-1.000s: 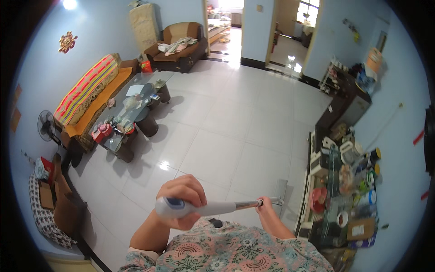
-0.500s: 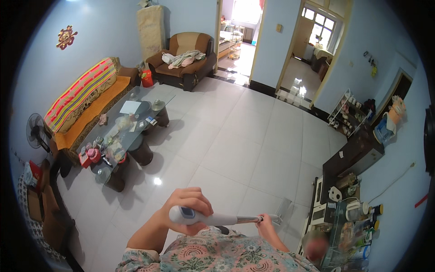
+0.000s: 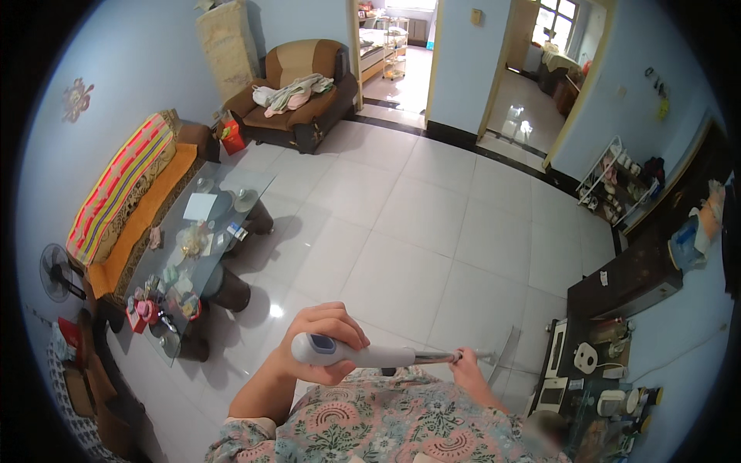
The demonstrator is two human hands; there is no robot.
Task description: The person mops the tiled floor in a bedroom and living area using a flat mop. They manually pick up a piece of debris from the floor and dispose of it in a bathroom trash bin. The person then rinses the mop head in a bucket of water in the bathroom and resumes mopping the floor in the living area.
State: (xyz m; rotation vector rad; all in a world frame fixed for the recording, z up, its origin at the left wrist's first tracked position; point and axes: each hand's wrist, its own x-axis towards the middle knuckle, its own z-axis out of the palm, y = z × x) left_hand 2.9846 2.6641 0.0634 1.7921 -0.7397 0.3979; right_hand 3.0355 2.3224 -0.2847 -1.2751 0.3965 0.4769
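My left hand (image 3: 328, 343) is wrapped round the thick white grip of a long-handled floor mop (image 3: 386, 356), close to its grey-blue end cap. Lower down, my right hand (image 3: 469, 372) closes on the thin metal pole. The pole slants away to my right, and its wide flat head (image 3: 505, 355) lies at the pale tiled floor (image 3: 409, 270); blur hides the head's details. Both forearms come up in front of a patterned, flowery top (image 3: 370, 420).
At left, a cluttered glass coffee table (image 3: 266, 185) with dark round stools fronts a sofa (image 3: 154, 201). An armchair (image 3: 301, 92) holds clothes. Right: a dark low cabinet (image 3: 625, 274), a loaded counter (image 3: 587, 393) and a shoe rack (image 3: 617, 181). Two doorways open at the back.
The view has turned and shifted, so the furniture sits differently in it. The mop's head appears slightly farther right and at another angle. Both hands keep their hold.
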